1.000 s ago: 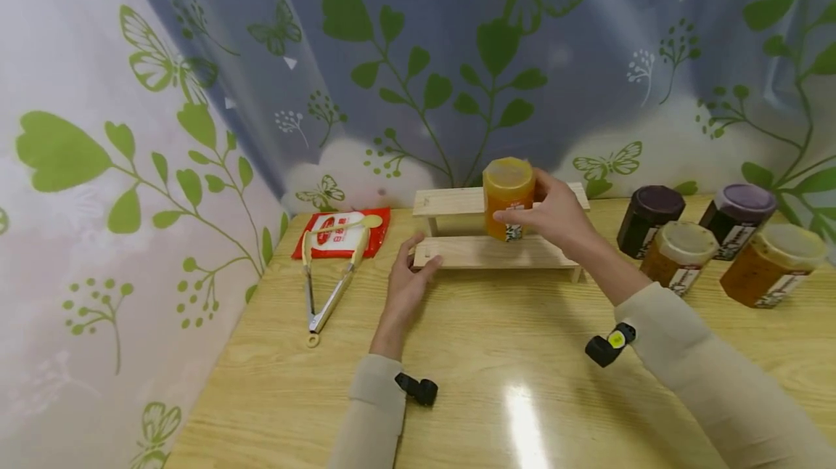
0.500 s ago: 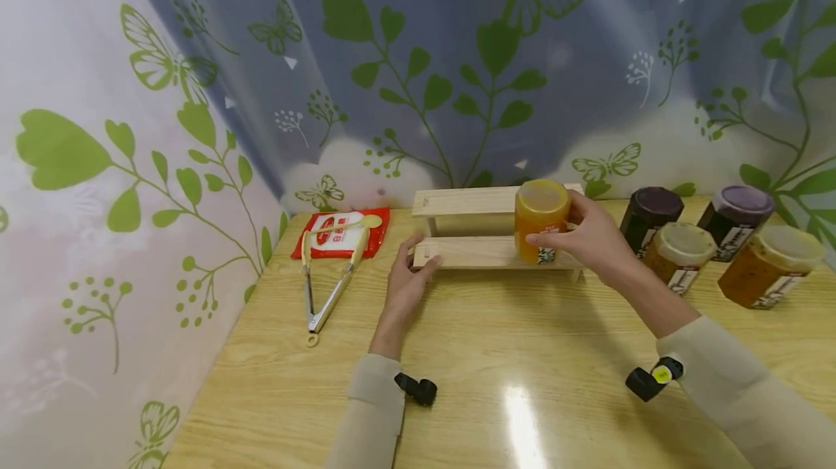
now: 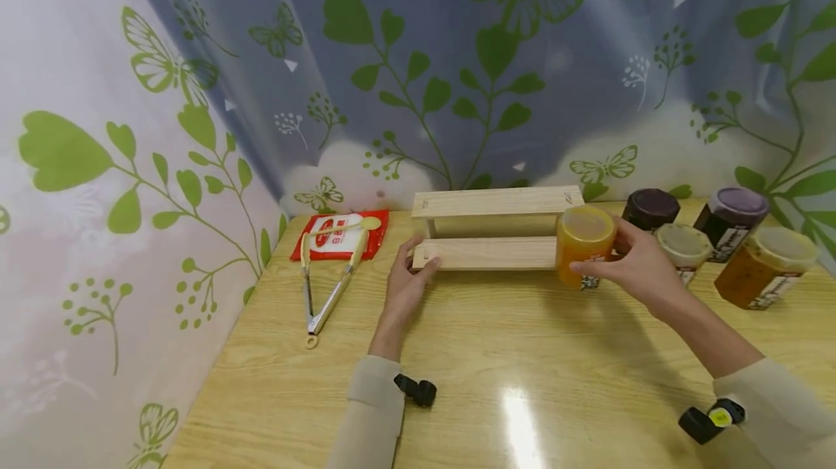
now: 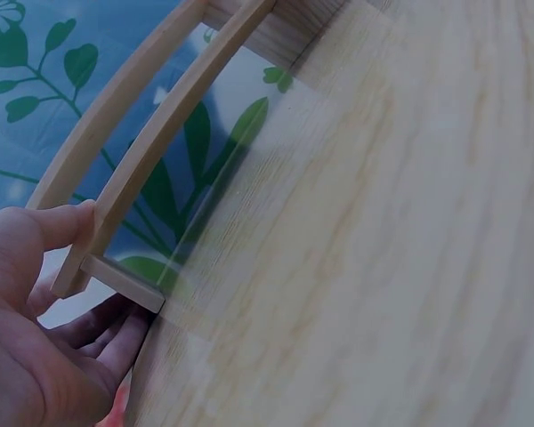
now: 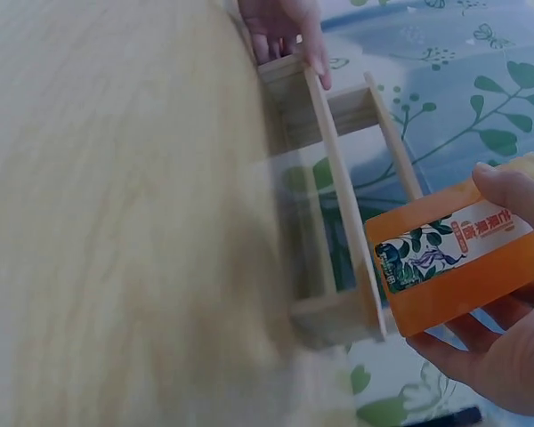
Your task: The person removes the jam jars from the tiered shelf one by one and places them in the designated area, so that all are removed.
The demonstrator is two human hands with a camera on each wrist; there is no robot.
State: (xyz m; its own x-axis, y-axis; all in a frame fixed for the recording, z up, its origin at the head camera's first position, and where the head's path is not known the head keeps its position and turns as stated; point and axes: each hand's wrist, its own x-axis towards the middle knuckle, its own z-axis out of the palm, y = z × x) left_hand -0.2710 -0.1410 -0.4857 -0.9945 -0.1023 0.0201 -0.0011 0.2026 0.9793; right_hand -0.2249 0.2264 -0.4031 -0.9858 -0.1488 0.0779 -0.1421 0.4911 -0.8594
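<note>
My right hand (image 3: 643,266) grips an orange jar (image 3: 583,247) with a pale yellow lid, thumb across the front and fingers behind it. The jar is upright and overlaps the right end of the rack's lower shelf in the head view. Its printed label (image 5: 454,240) shows in the right wrist view. A two-step wooden rack (image 3: 496,254) stands on the table. At its left end my left hand (image 3: 405,284) holds the lower step, with the thumb on top of the board and the fingers round the end, as the left wrist view (image 4: 36,329) also shows.
Right of the rack stand two dark jars (image 3: 652,209) with purple lids, an amber jar (image 3: 760,269) and another pale-lidded jar (image 3: 684,245), partly hidden by the right hand. To the left, tongs (image 3: 326,302) lie partly over a red-and-white packet (image 3: 372,240). A patterned curtain (image 3: 418,77) hangs behind.
My right hand has carried the orange jar from above the rack's middle to its right end, moving rightward and toward me. My left hand has stayed on the rack's left end.
</note>
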